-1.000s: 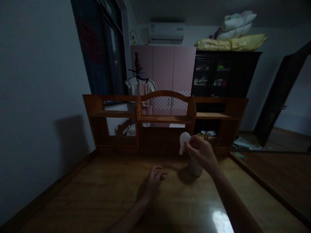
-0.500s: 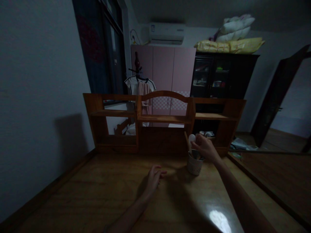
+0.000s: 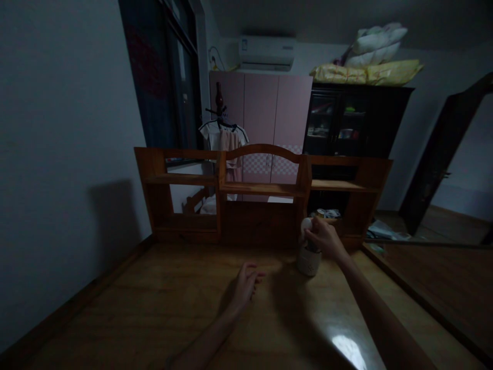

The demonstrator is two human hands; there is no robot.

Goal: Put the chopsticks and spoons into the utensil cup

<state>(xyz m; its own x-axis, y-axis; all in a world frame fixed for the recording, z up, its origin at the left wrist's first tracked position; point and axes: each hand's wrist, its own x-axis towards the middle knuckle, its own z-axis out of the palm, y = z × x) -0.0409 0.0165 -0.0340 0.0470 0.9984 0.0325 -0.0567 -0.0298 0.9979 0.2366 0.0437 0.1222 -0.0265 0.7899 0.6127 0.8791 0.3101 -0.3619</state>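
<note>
My right hand [image 3: 322, 237] is curled around a small white rounded object [image 3: 306, 224] and holds it just above the mouth of a white holder cup [image 3: 308, 262] on the wooden desk [image 3: 162, 308]. What the white object is, I cannot make out in the dim light. My left hand [image 3: 246, 283] rests on the desk a little left of the cup, fingers loosely stretched and nothing in it.
A wooden shelf unit [image 3: 262, 195] stands along the desk's far edge, right behind the cup. A wall runs along the left. Behind are a pink wardrobe [image 3: 262, 118], a dark cabinet [image 3: 354, 123] and clothes on a rack [image 3: 223, 139].
My right hand has lowered the white object from beside the cup down to the cup's mouth. The left hand has stayed in place.
</note>
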